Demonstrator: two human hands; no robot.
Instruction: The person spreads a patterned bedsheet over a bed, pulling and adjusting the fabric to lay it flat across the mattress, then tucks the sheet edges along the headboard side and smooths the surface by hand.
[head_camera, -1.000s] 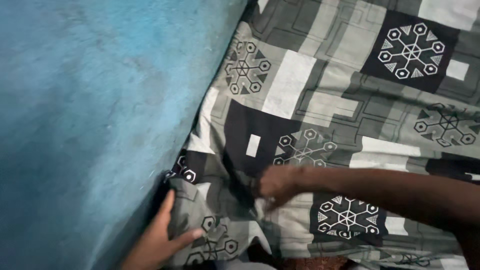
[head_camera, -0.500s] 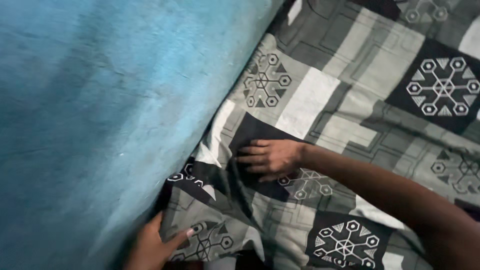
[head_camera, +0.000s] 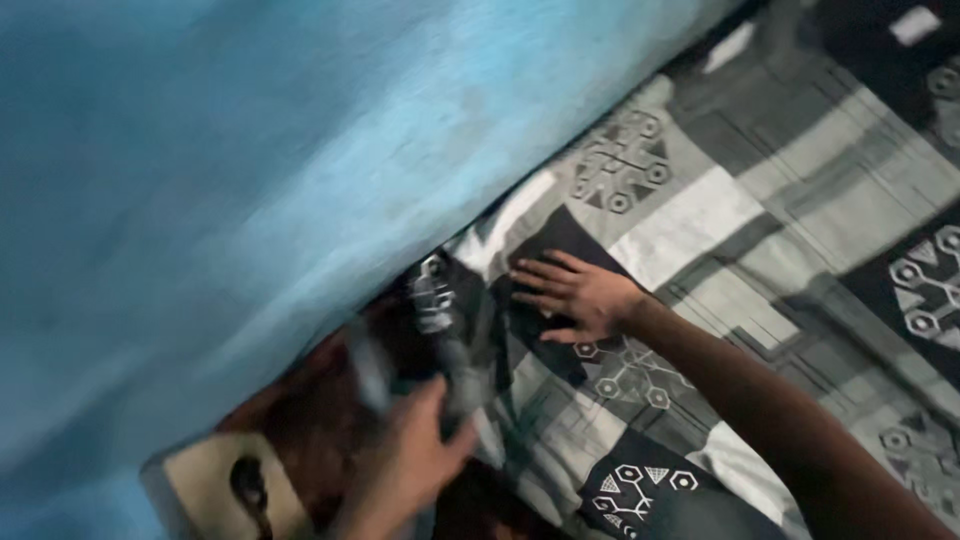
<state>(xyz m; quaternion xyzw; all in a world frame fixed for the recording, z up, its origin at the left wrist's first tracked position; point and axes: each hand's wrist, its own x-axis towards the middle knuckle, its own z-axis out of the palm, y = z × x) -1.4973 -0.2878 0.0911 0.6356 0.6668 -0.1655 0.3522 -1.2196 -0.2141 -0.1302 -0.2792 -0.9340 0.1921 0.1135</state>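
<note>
A patterned bedsheet (head_camera: 760, 230) in black, grey and white squares covers a mattress next to a blue wall (head_camera: 250, 170). My right hand (head_camera: 580, 295) lies flat on the sheet near its edge, fingers spread and pointing at the wall. My left hand (head_camera: 410, 465) is lower down and blurred. It grips the bunched edge of the sheet (head_camera: 450, 350) beside the wall, lifting it off a dark reddish surface (head_camera: 320, 420) underneath.
The blue wall runs diagonally from lower left to upper right and leaves only a narrow gap along the bed. At the bottom left sits a pale tan object (head_camera: 215, 490) with a dark round part (head_camera: 248, 480) on it.
The view has swung and tilted. My right hand slid up along the sheet toward the wall and flattened. My left hand pulled the sheet's edge up, baring the dark reddish surface below.
</note>
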